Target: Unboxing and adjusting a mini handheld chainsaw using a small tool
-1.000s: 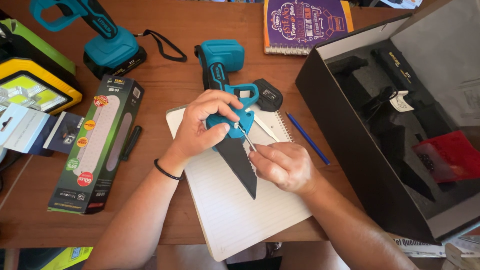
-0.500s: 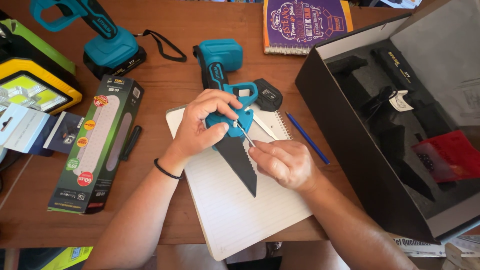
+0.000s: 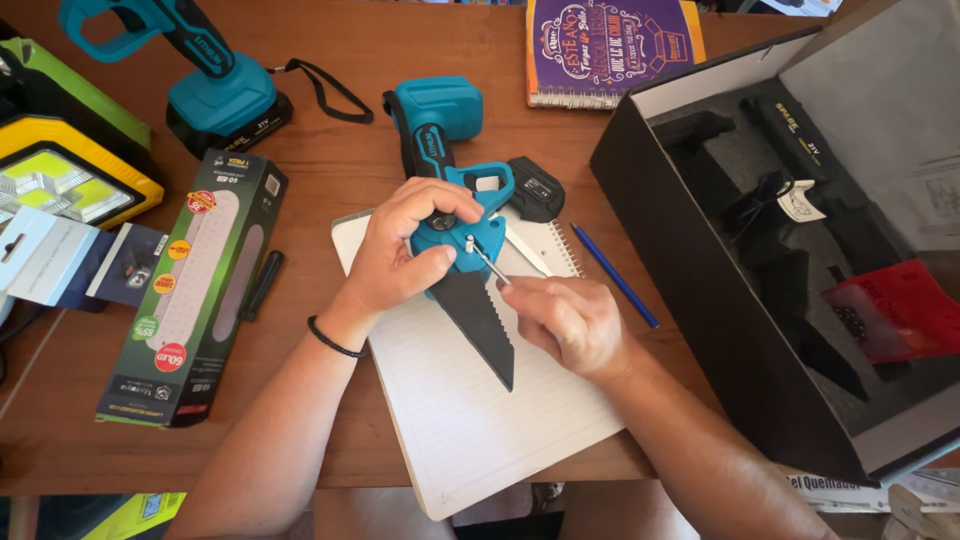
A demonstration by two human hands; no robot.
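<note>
Nothing much has shifted over the last second: both hands sit where they did, at the middle of the frame, over the lined notepad (image 3: 470, 420). Left hand (image 3: 400, 255) is clamped around the teal body of the small cordless saw (image 3: 455, 200), thumb pressing its guard, the dark toothed blade (image 3: 482, 322) pointing toward the lower edge. Right hand (image 3: 570, 320) is pinched shut on a thin metal key (image 3: 487, 260) seated at a bolt on the guard.

I judge the saw rigid and fairly heavy at its upper battery end, best held by the handle or body, never the sharp blade. The key looks light and slippery.

Fingers hide the bolt head; the key's bend is hard to make out. At right, the black box (image 3: 700, 260) is cut off.
</note>
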